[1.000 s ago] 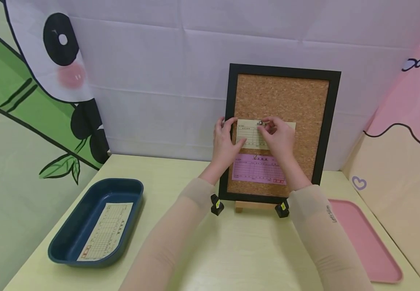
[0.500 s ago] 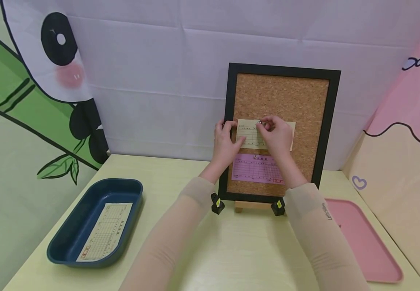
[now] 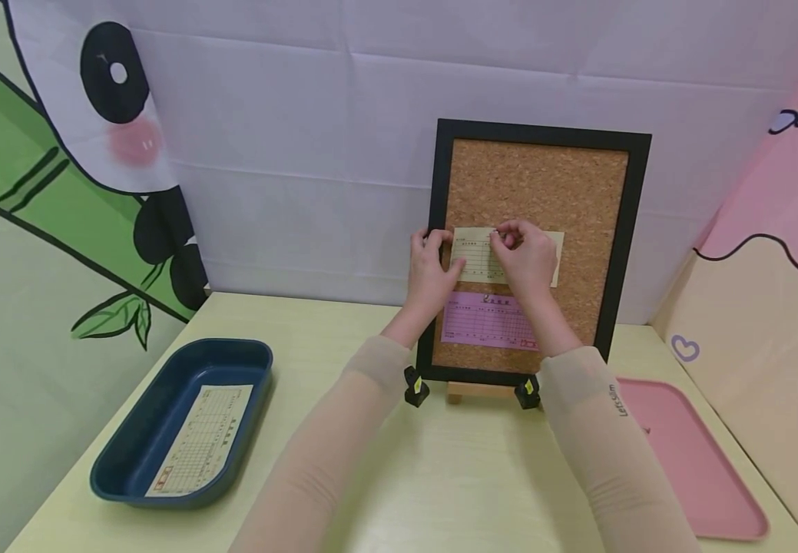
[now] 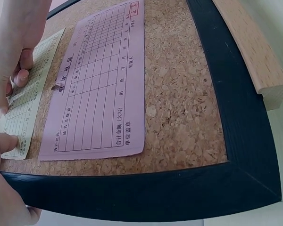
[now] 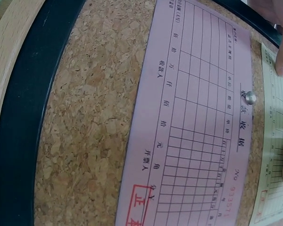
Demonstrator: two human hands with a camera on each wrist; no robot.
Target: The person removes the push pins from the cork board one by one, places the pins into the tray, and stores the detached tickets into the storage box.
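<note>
A black-framed corkboard stands upright with a pale yellow receipt slip against its middle. At the slip's top edge my right hand pinches a small push pin, mostly hidden by the fingertips. My left hand grips the frame's left edge, its thumb pressing the slip's left end. Below, a purple receipt slip hangs flat on the cork, held at its top by a silver push pin. The right hand covers part of the yellow slip.
On the left of the table sits a dark blue tray with another receipt slip in it. A pink tray lies at the right, partly behind the right sleeve. A wooden stand supports the corkboard.
The right forearm has shifted slightly left, uncovering more of the yellow slip's right end. The pinched pin shows less between the fingertips. The left hand keeps its place.
</note>
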